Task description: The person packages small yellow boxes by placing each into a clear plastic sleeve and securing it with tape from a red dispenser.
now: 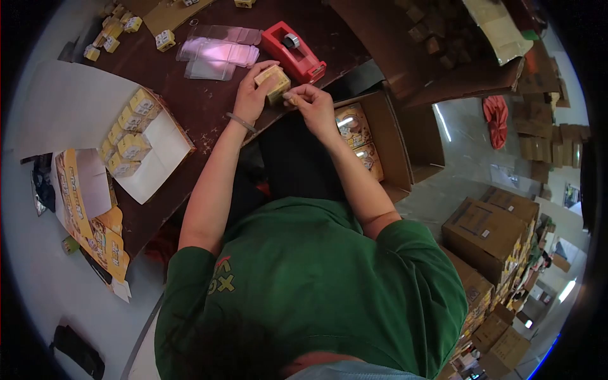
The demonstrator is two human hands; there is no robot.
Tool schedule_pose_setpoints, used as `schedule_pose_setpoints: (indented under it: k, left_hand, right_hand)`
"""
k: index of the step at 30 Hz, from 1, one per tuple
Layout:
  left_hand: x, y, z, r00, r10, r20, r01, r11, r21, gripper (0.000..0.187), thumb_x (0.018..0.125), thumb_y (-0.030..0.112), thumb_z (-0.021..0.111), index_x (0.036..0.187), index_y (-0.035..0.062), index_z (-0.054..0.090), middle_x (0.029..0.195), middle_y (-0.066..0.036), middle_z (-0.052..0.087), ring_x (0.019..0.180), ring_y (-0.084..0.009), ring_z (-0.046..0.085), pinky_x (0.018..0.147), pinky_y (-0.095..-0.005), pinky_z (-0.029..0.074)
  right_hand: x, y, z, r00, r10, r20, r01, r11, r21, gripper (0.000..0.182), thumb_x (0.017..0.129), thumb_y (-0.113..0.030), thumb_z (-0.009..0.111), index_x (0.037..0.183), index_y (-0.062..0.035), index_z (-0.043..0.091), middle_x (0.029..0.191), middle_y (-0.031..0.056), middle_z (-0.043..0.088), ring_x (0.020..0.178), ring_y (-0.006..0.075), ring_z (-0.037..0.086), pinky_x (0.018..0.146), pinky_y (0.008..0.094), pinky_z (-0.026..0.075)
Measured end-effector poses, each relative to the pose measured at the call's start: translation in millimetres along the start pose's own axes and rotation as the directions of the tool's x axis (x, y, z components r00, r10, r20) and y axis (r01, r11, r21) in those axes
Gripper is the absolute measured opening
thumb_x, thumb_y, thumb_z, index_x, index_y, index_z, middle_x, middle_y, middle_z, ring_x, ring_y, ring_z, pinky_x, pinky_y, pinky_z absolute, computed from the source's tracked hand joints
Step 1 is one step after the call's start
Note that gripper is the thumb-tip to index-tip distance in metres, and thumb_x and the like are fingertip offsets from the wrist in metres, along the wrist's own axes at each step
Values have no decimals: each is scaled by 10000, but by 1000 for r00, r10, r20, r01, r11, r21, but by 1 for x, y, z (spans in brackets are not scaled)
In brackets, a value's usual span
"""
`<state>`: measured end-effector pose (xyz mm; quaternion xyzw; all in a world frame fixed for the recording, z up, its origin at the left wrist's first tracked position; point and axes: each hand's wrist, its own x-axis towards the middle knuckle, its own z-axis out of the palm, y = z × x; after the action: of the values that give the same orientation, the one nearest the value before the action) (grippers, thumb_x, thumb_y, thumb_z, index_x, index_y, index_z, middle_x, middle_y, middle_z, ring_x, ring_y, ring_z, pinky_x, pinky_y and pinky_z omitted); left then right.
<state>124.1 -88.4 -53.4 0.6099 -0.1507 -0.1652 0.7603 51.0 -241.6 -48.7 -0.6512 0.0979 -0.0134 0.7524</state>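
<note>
My left hand (251,95) is wrapped round a small yellow box (274,82) at the front edge of the dark red table (209,117). Close to the box's right side, my right hand (308,104) has its thumb and fingertips pinched together; what they hold, if anything, is too small to name. A red tape dispenser (293,52) stands just beyond both hands. Clear plastic sheets or packs (218,54) lie to its left.
An open white-lined carton (166,149) with several small yellow boxes (131,130) lies at the left, beside an orange printed carton (79,190). Right of my right hand, a brown cardboard box (396,136) holds printed packs (358,130). Stacked cartons (484,228) stand farther right.
</note>
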Motion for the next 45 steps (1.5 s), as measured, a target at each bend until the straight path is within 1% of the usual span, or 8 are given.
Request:
schedule_pose_setpoints:
  k: [9,18,24,27,32,39,43,45]
  left_hand:
    - [-13,4,-1,993,74,-91,-73,997,23,305,1005,151,475,1283,39,531,1184,-90,623,1060,-132,582,937,-262,453]
    - [-5,-1,-12,999,26,-22,-24,993,113,315,972,174,540,1249,26,547,1154,-90,624,1054,-143,593,914,-279,477]
    - [-27,12,-16,849,-513,-125,239,585,-775,272,973,197,531,1185,33,572,1121,-113,633,1038,-228,615,924,-361,502]
    - [-72,43,-31,888,-433,154,338,388,-857,515,1017,464,388,1296,46,504,1208,-129,613,1154,-273,572,1008,-437,447]
    - [-157,69,-70,888,-417,-193,249,790,-559,449,1027,361,441,1296,7,507,1183,-129,612,1063,-232,611,933,-356,477]
    - [-210,71,-94,869,-387,-308,267,891,-367,327,1015,207,470,1264,6,538,1134,-99,615,1028,-170,589,889,-293,464]
    - [-210,61,-95,885,-366,-287,266,905,-333,320,1015,210,472,1257,14,545,1131,-86,619,1011,-154,591,885,-281,457]
    - [-207,55,-89,898,-370,-239,282,900,-331,321,1018,211,466,1258,11,542,1137,-91,617,1018,-161,591,893,-288,456]
  right_hand:
    - [-7,-38,10,987,-113,115,103,991,86,95,906,-58,667,969,12,656,807,16,669,745,74,626,708,220,508]
    - [1,-32,20,998,-49,-29,34,915,-401,441,812,-147,785,1172,-22,565,744,69,668,663,114,633,604,277,499]
    - [-19,-15,17,577,-602,552,719,53,-693,744,666,-107,802,1348,-175,513,1371,141,460,1227,324,474,1015,485,369]
    - [-13,-42,28,616,-451,646,785,419,-456,706,673,-82,788,1326,-121,523,1364,155,486,1192,328,532,993,423,433]
    - [16,-87,107,723,-280,632,513,829,-220,554,750,-170,785,1219,-31,524,1190,176,580,1079,313,618,925,378,498]
    - [62,-13,252,459,-456,762,843,495,-211,517,789,-163,746,1250,-61,536,1238,155,547,979,367,623,851,392,528]
    - [126,-29,190,663,-586,467,745,451,-492,322,779,-181,756,1063,-53,672,1108,160,640,970,316,630,873,401,502]
    - [165,-12,156,790,-501,352,481,152,-864,465,724,-349,798,1080,-73,682,1055,117,675,1027,334,590,954,425,445]
